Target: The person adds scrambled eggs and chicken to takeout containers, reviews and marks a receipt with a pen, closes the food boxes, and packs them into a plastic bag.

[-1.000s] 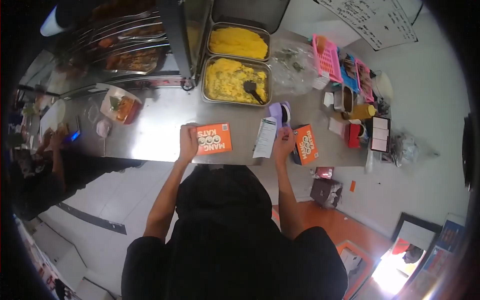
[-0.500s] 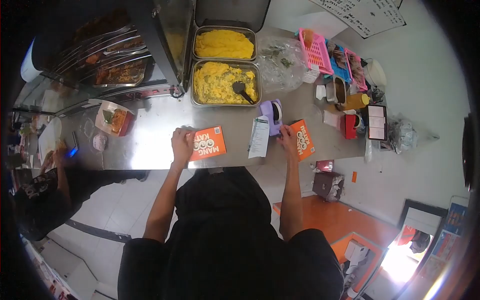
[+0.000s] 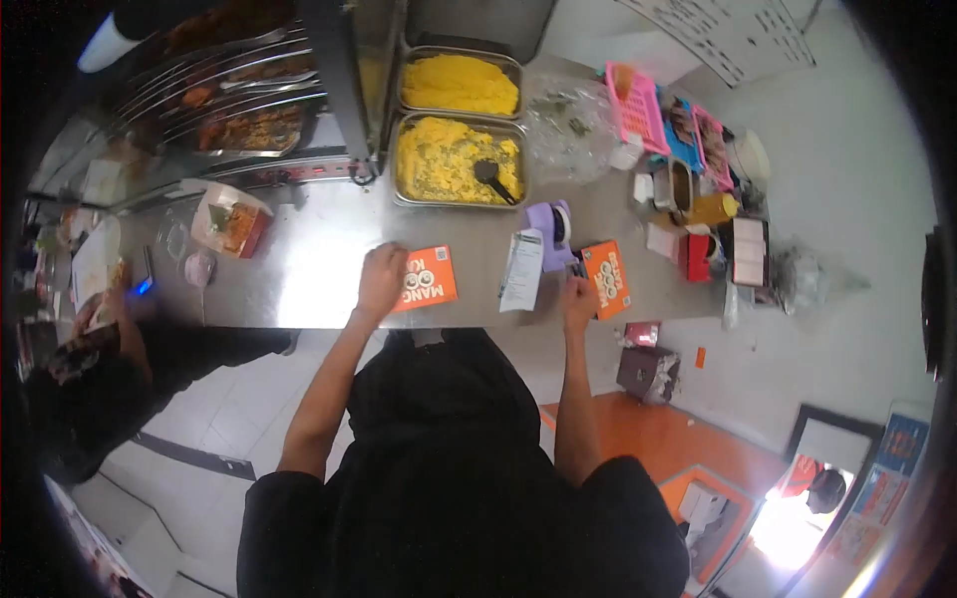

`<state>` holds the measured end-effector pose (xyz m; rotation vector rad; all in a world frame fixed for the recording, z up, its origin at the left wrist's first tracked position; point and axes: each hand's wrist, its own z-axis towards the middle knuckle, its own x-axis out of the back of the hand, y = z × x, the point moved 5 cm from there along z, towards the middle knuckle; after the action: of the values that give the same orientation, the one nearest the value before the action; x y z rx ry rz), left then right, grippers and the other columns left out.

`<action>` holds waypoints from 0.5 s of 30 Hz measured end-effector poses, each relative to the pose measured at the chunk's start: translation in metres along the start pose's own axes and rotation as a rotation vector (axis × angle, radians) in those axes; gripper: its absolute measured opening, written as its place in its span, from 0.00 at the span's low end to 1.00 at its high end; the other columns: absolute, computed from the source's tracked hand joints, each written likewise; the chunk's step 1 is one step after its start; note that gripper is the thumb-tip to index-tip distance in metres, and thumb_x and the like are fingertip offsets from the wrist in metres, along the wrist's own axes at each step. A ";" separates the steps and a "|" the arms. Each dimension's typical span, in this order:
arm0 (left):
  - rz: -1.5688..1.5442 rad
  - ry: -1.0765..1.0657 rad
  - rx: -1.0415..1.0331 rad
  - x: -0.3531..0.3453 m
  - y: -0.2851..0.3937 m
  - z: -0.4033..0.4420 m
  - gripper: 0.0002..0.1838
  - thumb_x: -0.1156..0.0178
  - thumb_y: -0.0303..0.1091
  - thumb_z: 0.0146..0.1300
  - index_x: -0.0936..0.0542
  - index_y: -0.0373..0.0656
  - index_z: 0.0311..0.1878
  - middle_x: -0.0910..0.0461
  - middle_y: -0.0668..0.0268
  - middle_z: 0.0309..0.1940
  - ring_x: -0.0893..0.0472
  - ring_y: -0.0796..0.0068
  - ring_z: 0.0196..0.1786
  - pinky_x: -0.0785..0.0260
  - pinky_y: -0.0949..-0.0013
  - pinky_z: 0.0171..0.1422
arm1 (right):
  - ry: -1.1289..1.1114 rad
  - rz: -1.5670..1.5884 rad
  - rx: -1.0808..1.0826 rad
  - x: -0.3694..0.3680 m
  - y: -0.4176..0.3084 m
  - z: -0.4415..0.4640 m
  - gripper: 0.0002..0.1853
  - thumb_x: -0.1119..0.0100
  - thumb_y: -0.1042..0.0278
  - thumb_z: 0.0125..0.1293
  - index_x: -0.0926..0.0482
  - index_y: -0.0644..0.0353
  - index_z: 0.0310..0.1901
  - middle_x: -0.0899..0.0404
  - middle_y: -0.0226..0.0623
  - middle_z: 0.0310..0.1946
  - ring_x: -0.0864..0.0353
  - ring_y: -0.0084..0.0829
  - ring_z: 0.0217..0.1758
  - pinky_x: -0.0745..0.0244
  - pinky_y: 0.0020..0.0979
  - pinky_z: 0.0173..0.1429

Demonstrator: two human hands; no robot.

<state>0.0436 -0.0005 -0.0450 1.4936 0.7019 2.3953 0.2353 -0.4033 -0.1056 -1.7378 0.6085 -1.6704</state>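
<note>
My left hand [image 3: 382, 281] lies over the left part of an orange box [image 3: 431, 276] printed "MANG KATSU", its fingers curled on the box. By the left edge of a second orange box [image 3: 608, 280], my right hand [image 3: 578, 301] is closed; a small dark thing shows at its fingertips, too small to name. Between the boxes lies a printed paper slip [image 3: 521, 270], beside a purple tape dispenser [image 3: 547, 237].
Behind are two metal trays of yellow food, the nearer tray [image 3: 409, 200] with a black scoop [image 3: 493, 181]. An open food box [image 3: 255, 244] stands left, near a glass display case. Pink and blue baskets [image 3: 646, 112] stand right. Another person [image 3: 75, 399] works far left.
The view has shifted slightly. My left hand has slid further over its box, covering more of the print. My right hand has drawn back a little toward me.
</note>
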 end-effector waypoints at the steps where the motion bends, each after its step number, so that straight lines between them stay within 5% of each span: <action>1: 0.023 0.010 0.020 0.001 0.003 0.000 0.13 0.41 0.26 0.62 0.20 0.41 0.50 0.22 0.61 0.43 0.22 0.58 0.48 0.32 0.55 0.57 | 0.088 0.077 0.007 0.001 -0.019 -0.008 0.13 0.43 0.67 0.74 0.21 0.68 0.51 0.14 0.41 0.37 0.13 0.33 0.39 0.16 0.33 0.48; 6: -0.010 -0.090 0.090 0.000 0.005 -0.003 0.20 0.41 0.28 0.60 0.23 0.41 0.57 0.21 0.58 0.45 0.22 0.57 0.50 0.33 0.53 0.59 | -0.392 0.804 -0.272 -0.073 -0.171 -0.057 0.18 0.45 0.70 0.74 0.27 0.66 0.62 0.15 0.47 0.42 0.13 0.35 0.44 0.15 0.33 0.49; 9: -0.105 -0.064 0.212 0.004 0.001 0.003 0.25 0.41 0.30 0.57 0.25 0.41 0.61 0.20 0.57 0.44 0.22 0.56 0.49 0.33 0.53 0.59 | -0.555 0.813 -0.249 -0.148 -0.236 -0.061 0.22 0.45 0.74 0.73 0.34 0.71 0.66 0.15 0.50 0.40 0.12 0.35 0.42 0.14 0.32 0.47; 11: -0.106 -0.099 0.265 0.005 0.001 0.003 0.26 0.42 0.31 0.57 0.26 0.41 0.61 0.22 0.56 0.43 0.23 0.56 0.50 0.34 0.54 0.58 | -0.555 0.837 -0.247 -0.189 -0.249 -0.061 0.20 0.43 0.74 0.72 0.29 0.69 0.63 0.16 0.49 0.38 0.12 0.36 0.40 0.14 0.31 0.45; 15: -0.045 -0.099 0.149 0.007 0.004 0.004 0.23 0.42 0.33 0.58 0.24 0.41 0.58 0.24 0.56 0.42 0.24 0.56 0.50 0.35 0.54 0.56 | -0.545 0.598 -0.388 -0.223 -0.237 -0.048 0.25 0.35 0.70 0.67 0.29 0.69 0.63 0.16 0.51 0.39 0.12 0.35 0.40 0.14 0.29 0.45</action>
<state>0.0440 -0.0001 -0.0356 1.6233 0.8978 2.2618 0.1446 -0.0877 -0.0896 -1.9060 1.0941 -0.6598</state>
